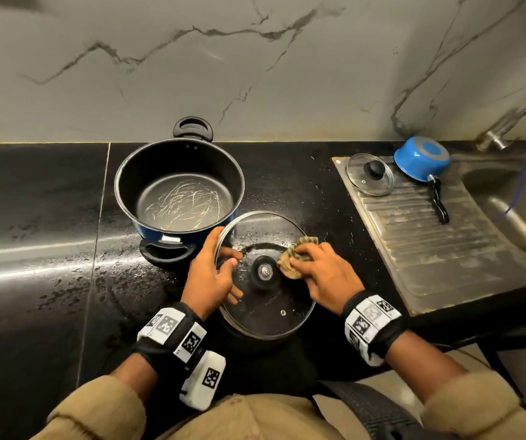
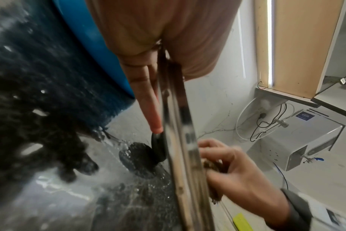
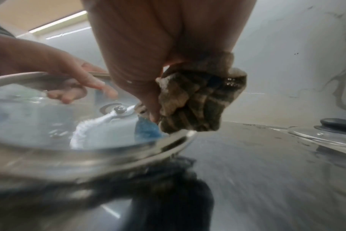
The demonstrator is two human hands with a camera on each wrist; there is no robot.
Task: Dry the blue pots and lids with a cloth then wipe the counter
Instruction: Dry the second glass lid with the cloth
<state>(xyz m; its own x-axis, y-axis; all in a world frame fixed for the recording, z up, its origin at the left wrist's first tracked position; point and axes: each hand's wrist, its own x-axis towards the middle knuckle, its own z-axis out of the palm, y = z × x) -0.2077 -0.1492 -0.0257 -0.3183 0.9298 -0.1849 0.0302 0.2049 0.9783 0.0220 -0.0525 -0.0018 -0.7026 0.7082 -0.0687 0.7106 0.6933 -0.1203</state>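
Held above the near edge of the wet black counter, just near of the large blue pot, the round glass lid with a steel rim is rigid, breakable and likely slippery. The left hand pinches its left rim, the safest hold; the right hand presses a bunched brown cloth onto the glass.

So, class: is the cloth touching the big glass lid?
Touching. The head view shows the right hand pressing the cloth onto the big glass lid.
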